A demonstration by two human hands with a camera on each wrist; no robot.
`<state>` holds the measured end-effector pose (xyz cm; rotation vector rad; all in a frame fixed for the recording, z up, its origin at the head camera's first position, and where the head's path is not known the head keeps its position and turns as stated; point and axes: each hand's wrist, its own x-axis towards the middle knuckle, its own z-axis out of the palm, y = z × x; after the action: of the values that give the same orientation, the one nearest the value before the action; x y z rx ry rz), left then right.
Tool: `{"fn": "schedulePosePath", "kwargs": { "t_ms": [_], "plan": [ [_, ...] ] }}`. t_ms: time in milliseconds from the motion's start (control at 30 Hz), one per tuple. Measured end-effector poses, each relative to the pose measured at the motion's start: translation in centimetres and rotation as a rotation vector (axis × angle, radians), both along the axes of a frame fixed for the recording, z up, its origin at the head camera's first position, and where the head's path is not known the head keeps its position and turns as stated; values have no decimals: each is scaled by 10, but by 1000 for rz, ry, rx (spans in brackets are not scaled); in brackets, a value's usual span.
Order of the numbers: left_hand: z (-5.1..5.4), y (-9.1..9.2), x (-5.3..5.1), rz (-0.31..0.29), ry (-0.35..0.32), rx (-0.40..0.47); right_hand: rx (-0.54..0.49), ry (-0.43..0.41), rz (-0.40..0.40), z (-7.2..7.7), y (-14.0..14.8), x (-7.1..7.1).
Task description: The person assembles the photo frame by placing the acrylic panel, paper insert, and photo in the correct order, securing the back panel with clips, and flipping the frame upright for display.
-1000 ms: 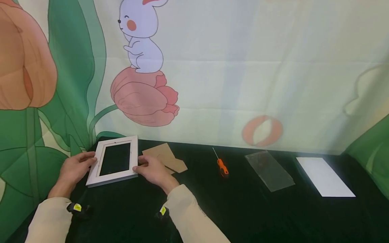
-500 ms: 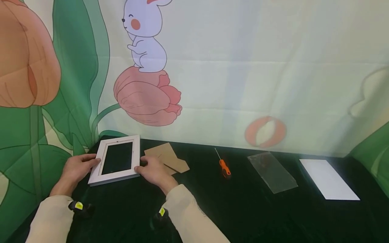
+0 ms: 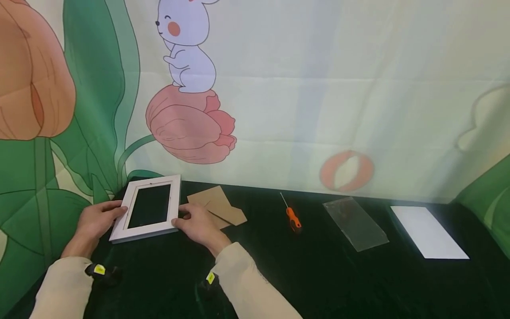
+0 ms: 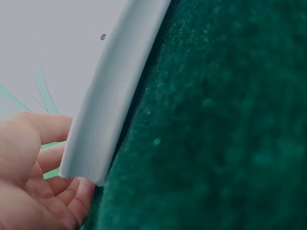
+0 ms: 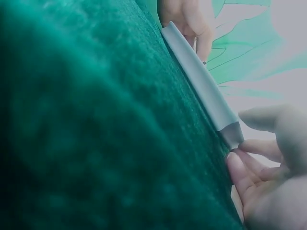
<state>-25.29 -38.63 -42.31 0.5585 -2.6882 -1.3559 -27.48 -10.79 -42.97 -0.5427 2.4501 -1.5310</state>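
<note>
Apparently, the work stands at an early stage, as far as I can judge. The white rectangular picture frame (image 3: pixel 145 230) lies at the left side of the bench (image 3: pixel 318 283), which is covered with dark green, velvety cloth. The person's left hand (image 3: pixel 93 220) has its grip on the left edge of this frame, and the right hand (image 3: pixel 199 223) pinches it near its closer right corner. Through its opening only darkness shows, so I see no sheet fitted there. The brown, flat cardboard pieces (image 3: pixel 217 201) lie just beside the frame, partly behind the right hand. Farther to the right, the orange-handled screwdriver (image 3: pixel 294 219), the clear plastic sheet (image 3: pixel 356 224) and the white rectangular sheet (image 3: pixel 430 232) lie apart, untouched. Thus, in my judgement, these parts are laid out, but joining any of them with the frame is not yet done.
</note>
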Motion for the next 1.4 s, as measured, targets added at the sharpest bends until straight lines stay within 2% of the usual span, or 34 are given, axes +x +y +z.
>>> {"fn": "schedulePosePath", "kwargs": {
  "t_ms": [333, 467, 667, 1033, 1233, 1400],
  "plan": [
    [1, 2, 1, 15, 50, 120, -242, -38, 6, -3, 4, 3],
    [2, 0, 2, 18, 77, 143, -316, -38, 11, -3, 4, 2],
    [6, 0, 2, -29, 111, 157, -427, -101, 18, 0, 7, 0],
    [9, 5, 0, -125, 150, 190, -477, -130, -17, 4, 15, -8],
    [9, 7, 1, -133, 186, 207, -497, -146, -29, 6, 18, -7],
    [13, 10, 1, -152, 214, 210, -485, -101, -39, 11, 23, -8]
  ]
}}
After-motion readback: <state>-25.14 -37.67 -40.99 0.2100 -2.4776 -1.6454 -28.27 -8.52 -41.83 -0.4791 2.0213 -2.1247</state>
